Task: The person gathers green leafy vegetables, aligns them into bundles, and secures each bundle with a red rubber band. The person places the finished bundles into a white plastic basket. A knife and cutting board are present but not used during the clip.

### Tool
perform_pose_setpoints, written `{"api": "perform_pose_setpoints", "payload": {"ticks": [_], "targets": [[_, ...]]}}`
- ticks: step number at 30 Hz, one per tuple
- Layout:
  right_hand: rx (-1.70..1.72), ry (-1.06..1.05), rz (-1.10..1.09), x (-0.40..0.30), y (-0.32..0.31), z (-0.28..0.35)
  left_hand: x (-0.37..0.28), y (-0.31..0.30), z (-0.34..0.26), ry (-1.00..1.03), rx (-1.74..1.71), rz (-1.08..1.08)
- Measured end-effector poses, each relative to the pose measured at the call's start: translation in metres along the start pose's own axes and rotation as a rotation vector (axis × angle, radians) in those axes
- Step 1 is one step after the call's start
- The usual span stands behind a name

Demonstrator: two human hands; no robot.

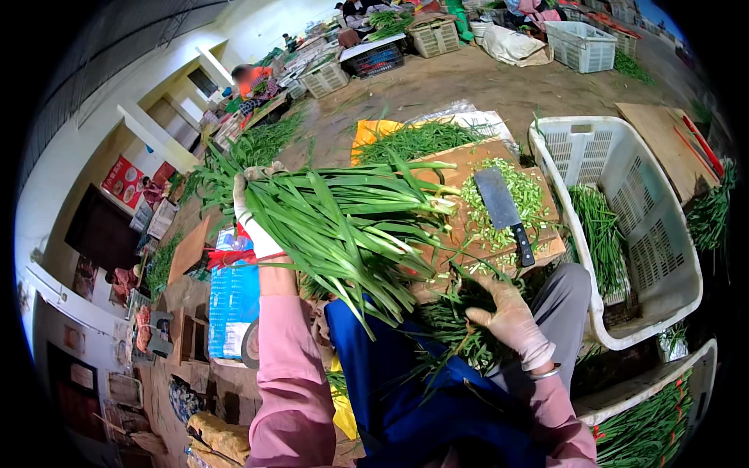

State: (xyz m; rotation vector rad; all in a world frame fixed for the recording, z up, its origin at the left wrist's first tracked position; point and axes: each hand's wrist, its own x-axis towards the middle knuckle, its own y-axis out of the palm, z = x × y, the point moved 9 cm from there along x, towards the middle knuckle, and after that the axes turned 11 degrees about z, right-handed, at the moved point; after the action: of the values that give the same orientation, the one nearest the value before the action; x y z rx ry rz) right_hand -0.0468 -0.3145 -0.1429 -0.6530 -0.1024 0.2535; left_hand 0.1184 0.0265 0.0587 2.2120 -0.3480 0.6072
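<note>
My left hand (251, 205), in a pale glove, holds a large bunch of long green leafy stalks (345, 216), probably garlic chives or green garlic. Their white root ends point right, over a wooden board (456, 158). On that board a cleaver (498, 202) with a black handle lies on a pile of chopped pale stalk ends (485, 228). My right hand (509, 319), also gloved, has its fingers spread beside loose dark green leaves (468, 345) above my lap; whether it pinches any leaf is not plain. A blue apron (398, 403) covers my lap.
A white plastic crate (649, 205) with green bundles stands at the right, another crate (632, 392) below it. Cut leaves (415, 140) lie on an orange sack (368, 131) beyond the board. A blue printed box (225, 304) stands left. Other people sit among crates farther off.
</note>
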Motion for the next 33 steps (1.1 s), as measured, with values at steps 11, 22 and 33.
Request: {"api": "perform_pose_setpoints", "payload": {"ticks": [11, 22, 33], "targets": [[1.289, -0.142, -0.151, 0.076, -0.001, 0.073, 0.000, 0.039, 0.018, -0.061, 0.005, 0.055], [0.808, -0.251, -0.248, 0.055, 0.009, 0.051, -0.010, 0.016, 0.012, -0.114, -0.096, -0.001], [0.112, -0.145, -0.428, 0.027, -0.060, 0.076, -0.013, -0.001, 0.001, -0.057, 0.020, -0.040]]}}
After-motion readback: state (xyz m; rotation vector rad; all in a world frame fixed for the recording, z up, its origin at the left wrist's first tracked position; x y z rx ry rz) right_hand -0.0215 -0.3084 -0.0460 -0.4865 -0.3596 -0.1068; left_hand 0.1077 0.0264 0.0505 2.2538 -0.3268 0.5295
